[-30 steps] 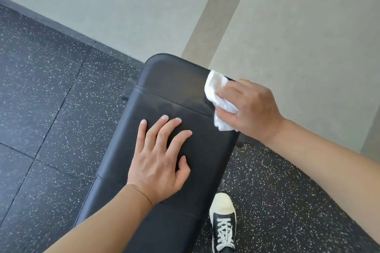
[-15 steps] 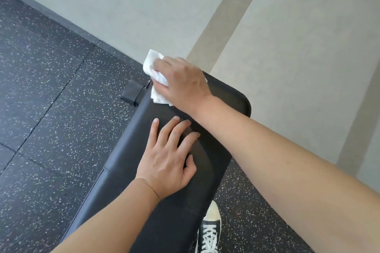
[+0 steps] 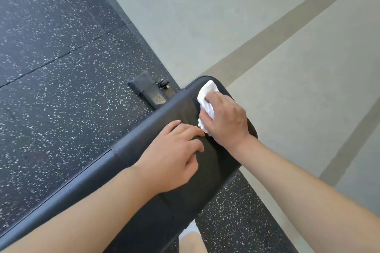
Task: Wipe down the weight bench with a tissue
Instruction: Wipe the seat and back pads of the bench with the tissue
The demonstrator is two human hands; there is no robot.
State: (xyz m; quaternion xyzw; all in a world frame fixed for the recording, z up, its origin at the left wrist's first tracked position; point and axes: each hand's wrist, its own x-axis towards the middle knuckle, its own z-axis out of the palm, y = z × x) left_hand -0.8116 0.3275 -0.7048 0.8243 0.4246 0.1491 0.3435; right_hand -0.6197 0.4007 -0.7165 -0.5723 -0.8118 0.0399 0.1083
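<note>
Currently: wipe in progress at far end of bench

Near: left hand (image 3: 173, 158) flat on the weight bench (image 3: 131, 150) pad, centre frame, fingers loosely spread, holding nothing. Beyond it, right hand (image 3: 225, 121) grips a crumpled tissue (image 3: 206, 95), pressing it on the pad's rounded far end. Judging by position, end section is being covered; the near length, lower left, likely remains. Can't tell what's clean.
</note>
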